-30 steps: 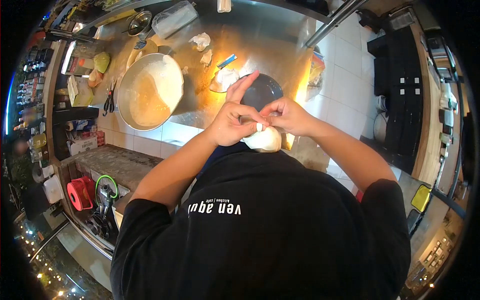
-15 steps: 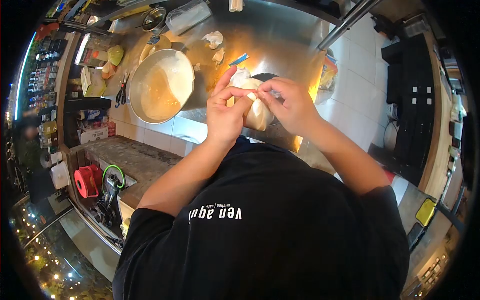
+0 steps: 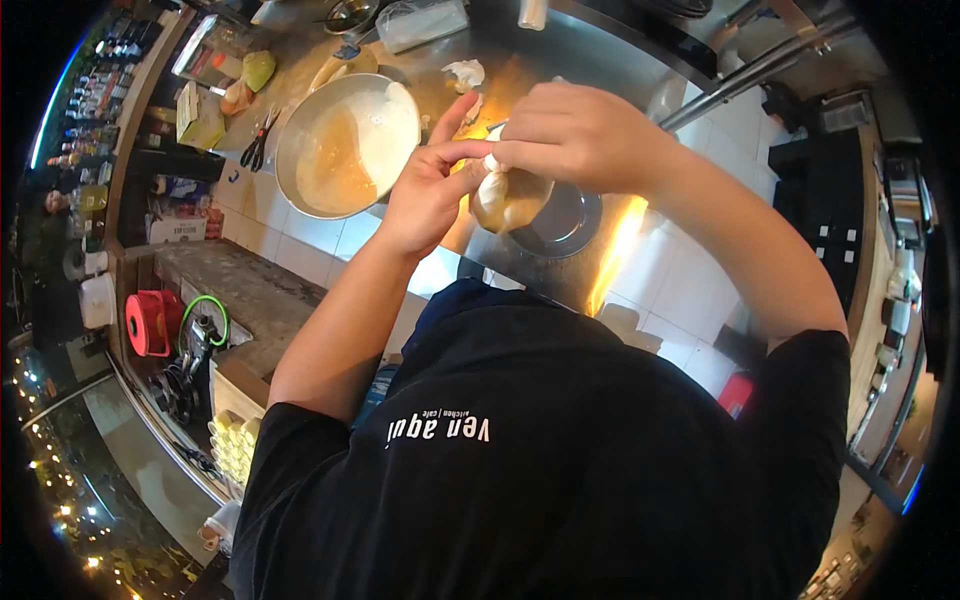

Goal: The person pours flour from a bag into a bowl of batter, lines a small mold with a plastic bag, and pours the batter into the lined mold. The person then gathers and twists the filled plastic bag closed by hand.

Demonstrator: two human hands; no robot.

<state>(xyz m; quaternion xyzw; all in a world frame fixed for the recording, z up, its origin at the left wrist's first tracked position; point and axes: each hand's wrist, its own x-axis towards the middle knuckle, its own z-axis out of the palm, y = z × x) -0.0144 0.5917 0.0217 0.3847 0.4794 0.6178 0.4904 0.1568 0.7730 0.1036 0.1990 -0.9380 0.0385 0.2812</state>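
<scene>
Between my two hands hangs a pale, rounded bag (image 3: 512,203) with soft beige contents, its neck gathered and twisted at the top. My left hand (image 3: 425,195) pinches this neck between thumb and forefinger, with another finger raised. Closed over the top of the neck is my right hand (image 3: 580,140), back of the hand upward, its fingertips partly hidden. Below and to the right of the bag, a dark round plate (image 3: 565,228) lies on the steel table. Left of my left hand stands a large metal bowl (image 3: 340,213), coated inside with pale batter.
Scissors (image 3: 259,142) lie left of the bowl. A crumpled white piece (image 3: 464,73) and a clear plastic container (image 3: 423,25) are at the table's far side. A metal rail (image 3: 760,72) crosses at right. A red reel (image 3: 150,323) sits lower left.
My right hand has risen and turned over the bag's neck, its elbow swinging outward. The bag has shifted slightly up, uncovering more of the dark plate. The whole view has also shifted.
</scene>
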